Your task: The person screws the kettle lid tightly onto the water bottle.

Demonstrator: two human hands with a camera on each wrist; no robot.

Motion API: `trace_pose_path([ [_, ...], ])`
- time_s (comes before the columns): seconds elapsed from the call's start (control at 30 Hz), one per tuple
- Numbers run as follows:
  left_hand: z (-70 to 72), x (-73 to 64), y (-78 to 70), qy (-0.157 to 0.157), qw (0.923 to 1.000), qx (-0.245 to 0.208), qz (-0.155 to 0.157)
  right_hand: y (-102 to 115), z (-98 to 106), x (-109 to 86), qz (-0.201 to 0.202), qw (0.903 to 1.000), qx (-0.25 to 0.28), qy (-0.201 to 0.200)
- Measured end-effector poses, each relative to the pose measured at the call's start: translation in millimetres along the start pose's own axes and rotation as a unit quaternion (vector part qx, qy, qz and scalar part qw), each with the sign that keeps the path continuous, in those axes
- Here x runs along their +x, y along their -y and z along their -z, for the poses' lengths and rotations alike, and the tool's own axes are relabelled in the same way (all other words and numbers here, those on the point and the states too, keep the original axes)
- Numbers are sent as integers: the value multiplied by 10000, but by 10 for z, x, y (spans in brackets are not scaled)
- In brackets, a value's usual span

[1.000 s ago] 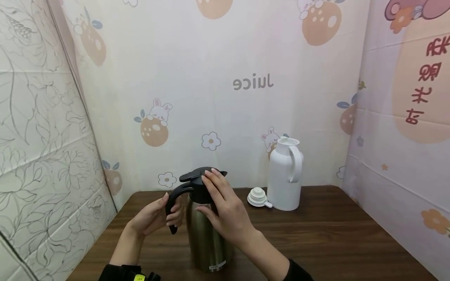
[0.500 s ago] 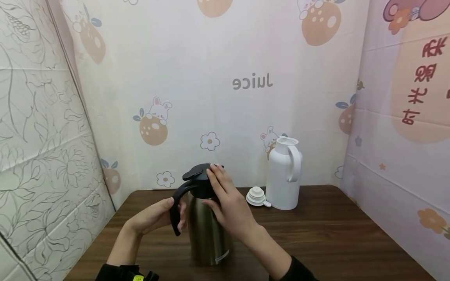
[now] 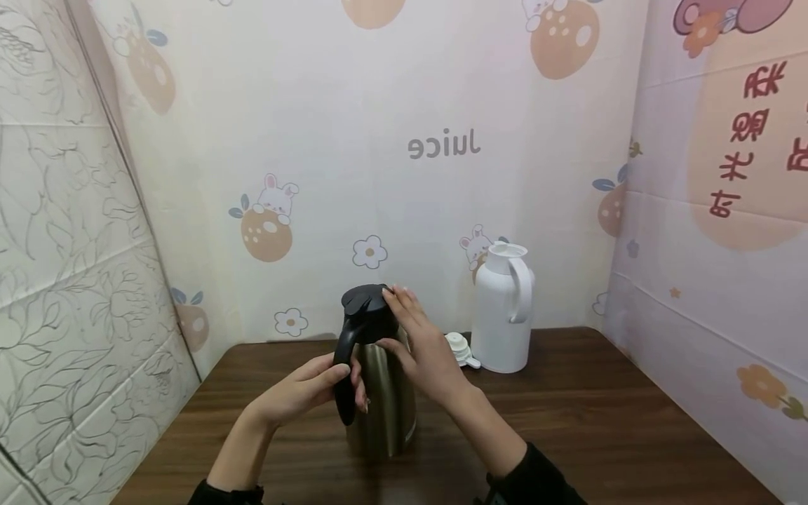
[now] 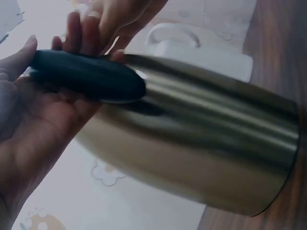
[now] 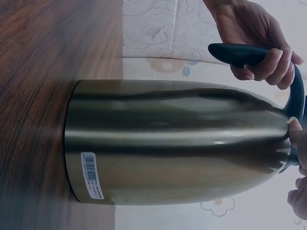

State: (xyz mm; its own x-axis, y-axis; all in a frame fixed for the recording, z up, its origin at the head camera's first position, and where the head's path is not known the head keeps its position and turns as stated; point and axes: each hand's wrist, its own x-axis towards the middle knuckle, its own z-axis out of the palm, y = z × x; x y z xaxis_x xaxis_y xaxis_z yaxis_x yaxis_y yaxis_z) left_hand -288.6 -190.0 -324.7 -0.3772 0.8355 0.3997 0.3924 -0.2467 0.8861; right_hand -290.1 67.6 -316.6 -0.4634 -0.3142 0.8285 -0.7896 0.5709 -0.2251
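Observation:
A gold-brown metal vacuum jug (image 3: 386,400) with a black lid (image 3: 374,315) stands roughly upright at the middle of the table. Its black handle (image 3: 345,408) points toward the front left. My left hand (image 3: 306,386) grips that handle, thumb on the near side and fingers curled behind. On the lid's right side rests my right hand (image 3: 432,358), fingers straight along it, with the thumb against the neck. The right wrist view shows a barcode label (image 5: 91,175) low on the jug's body. The jug's base is right at the tabletop.
A white jug (image 3: 501,319) stands at the back right of the brown wooden table (image 3: 568,421). Beside it lies its white stopper (image 3: 459,348), partly behind my right hand. Printed cloth walls (image 3: 315,140) enclose the table at the back and sides.
The metal jug has turned, swinging its handle rightward and toward the front, and has shifted slightly away from me. Both hands have moved along with it. The white jug and stopper stay put.

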Motion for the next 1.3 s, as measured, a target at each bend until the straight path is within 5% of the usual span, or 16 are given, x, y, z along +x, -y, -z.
trace_pose_path([
  [0.27, -64, 83, 121, 74, 9983, -438, -379, -53, -27, 32, -148, 9992, 371, 17],
  [0.53, -61, 69, 154, 80, 9983, -438, -387, -56, -72, 8, -280, 9988, 396, 16],
  [0.77, -81, 48, 178, 3, 9983, -497, -319, 26, -126, -148, -1036, 9940, 277, -204],
  [1.0, -90, 60, 167, -86, 9990, -396, -189, 59, -173, -386, -2041, 9772, 562, 173],
  [1.3, -74, 81, 85, -179, 9997, -117, -68, 15, -217, -520, -2285, 9707, 622, 397],
])
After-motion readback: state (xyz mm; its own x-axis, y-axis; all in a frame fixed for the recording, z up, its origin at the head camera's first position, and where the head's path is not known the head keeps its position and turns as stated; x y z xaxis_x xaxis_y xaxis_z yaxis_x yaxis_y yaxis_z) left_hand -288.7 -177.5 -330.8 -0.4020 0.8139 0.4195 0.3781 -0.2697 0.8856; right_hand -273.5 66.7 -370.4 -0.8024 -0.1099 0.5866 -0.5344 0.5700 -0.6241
